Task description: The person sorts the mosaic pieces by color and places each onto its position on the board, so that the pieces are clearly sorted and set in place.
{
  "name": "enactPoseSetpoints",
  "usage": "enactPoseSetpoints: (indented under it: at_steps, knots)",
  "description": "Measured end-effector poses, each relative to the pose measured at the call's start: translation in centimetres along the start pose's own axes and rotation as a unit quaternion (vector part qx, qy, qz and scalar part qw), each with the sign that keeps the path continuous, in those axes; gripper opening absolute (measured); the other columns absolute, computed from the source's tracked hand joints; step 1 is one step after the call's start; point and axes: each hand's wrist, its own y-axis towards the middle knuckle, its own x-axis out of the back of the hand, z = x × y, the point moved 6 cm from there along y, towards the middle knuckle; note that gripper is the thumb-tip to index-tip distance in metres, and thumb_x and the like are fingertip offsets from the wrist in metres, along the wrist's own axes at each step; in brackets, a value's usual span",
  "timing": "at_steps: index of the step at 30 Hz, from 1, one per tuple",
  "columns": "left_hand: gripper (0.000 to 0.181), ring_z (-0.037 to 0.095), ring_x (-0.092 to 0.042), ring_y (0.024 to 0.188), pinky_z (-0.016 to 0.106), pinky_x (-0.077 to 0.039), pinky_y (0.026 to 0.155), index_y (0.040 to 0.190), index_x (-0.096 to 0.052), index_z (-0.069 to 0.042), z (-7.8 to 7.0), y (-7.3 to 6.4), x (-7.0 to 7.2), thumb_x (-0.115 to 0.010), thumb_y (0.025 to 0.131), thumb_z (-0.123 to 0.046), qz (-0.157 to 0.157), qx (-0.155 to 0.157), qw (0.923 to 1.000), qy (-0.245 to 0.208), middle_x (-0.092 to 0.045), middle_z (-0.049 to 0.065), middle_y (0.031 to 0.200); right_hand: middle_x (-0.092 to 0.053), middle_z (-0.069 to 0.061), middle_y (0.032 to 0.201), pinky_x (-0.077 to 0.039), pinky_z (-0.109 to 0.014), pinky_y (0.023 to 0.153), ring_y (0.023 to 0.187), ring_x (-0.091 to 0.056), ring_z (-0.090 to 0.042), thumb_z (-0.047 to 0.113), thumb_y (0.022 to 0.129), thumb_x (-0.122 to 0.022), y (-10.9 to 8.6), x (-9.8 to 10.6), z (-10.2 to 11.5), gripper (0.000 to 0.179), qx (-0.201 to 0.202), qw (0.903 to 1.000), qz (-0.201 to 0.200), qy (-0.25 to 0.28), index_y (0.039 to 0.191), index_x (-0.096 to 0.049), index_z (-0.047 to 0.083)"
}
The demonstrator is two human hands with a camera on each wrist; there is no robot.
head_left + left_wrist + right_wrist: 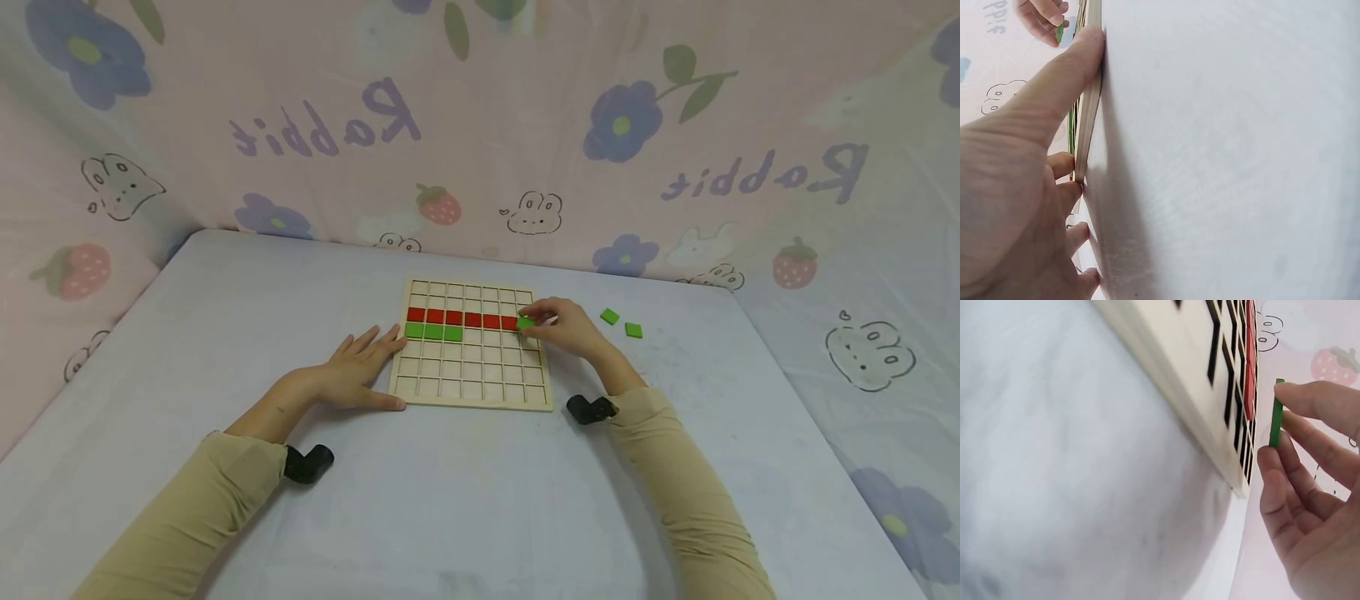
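Note:
A wooden grid board (480, 404) lies on the white table, with a row of several red square tiles (453, 317) and, below it, three green tiles (433, 332) at the left. My left hand (352, 371) is spread flat at the board's left side, thumb and fingertips touching its edge. My right hand (564, 327) pinches a green tile (1277, 414) between thumb and fingers, held above the board's right edge near the end of the red row. In the right wrist view that tile stands on edge, apart from the board.
Two loose green tiles (622, 323) lie on the table to the right of my right hand. Black wrist-worn pieces (309, 464) stick out from both sleeves. A printed cloth (480, 150) with rabbits and flowers hangs behind the table (480, 517).

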Motion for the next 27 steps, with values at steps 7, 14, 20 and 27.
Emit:
enactPoseSetpoints:
  at_steps: [7, 14, 20, 27]
  knots:
    - [0.096, 0.044, 0.003, 0.146, 0.064, 0.002, 0.114, 0.152, -0.016, -0.002, -0.5, -0.1, 0.2, -0.066, 0.085, -0.051, 0.003, 0.003, 1.0, 0.0, -0.003, 0.02, 0.16, -0.065, -0.012, 0.11, -0.049, -0.04, 0.084, 0.102, -0.059, -0.027, 0.019, 0.087, -0.07, 0.6, -0.3, 0.7, 0.034, 0.003, 0.9999, 0.007, -0.011, 0.118, -0.067, 0.005]
    - [0.097, 0.043, 0.004, 0.146, 0.063, 0.003, 0.114, 0.152, -0.015, -0.003, -0.4, -0.1, 0.1, -0.066, 0.085, -0.05, 0.002, 0.003, 1.0, -0.001, -0.001, 0.019, 0.161, -0.066, -0.012, 0.11, -0.049, -0.036, 0.081, 0.098, -0.06, -0.025, 0.019, 0.087, -0.07, 0.9, -0.7, 1.5, 0.034, 0.013, 0.9997, 0.018, -0.011, 0.119, -0.067, 0.006]
    - [0.097, 0.044, 0.004, 0.146, 0.064, 0.003, 0.114, 0.152, -0.016, -0.001, -0.3, 0.0, 0.1, -0.066, 0.085, -0.05, -0.002, -0.002, 1.0, -0.003, -0.002, 0.02, 0.16, -0.064, -0.012, 0.113, -0.052, -0.035, 0.079, 0.098, -0.061, -0.026, 0.019, 0.087, -0.07, 1.2, -1.3, 2.1, 0.034, 0.013, 0.9994, 0.033, 0.004, 0.119, -0.067, 0.007]
    - [0.097, 0.044, 0.004, 0.146, 0.064, 0.003, 0.114, 0.152, -0.015, -0.002, -0.2, -0.1, 0.1, -0.067, 0.085, -0.05, -0.003, 0.003, 1.0, 0.003, -0.001, 0.019, 0.161, -0.064, -0.012, 0.111, -0.053, -0.036, 0.08, 0.098, -0.063, -0.026, 0.017, 0.086, -0.071, 1.4, -1.8, 2.7, 0.034, 0.022, 0.999, 0.039, -0.001, 0.118, -0.067, 0.006]
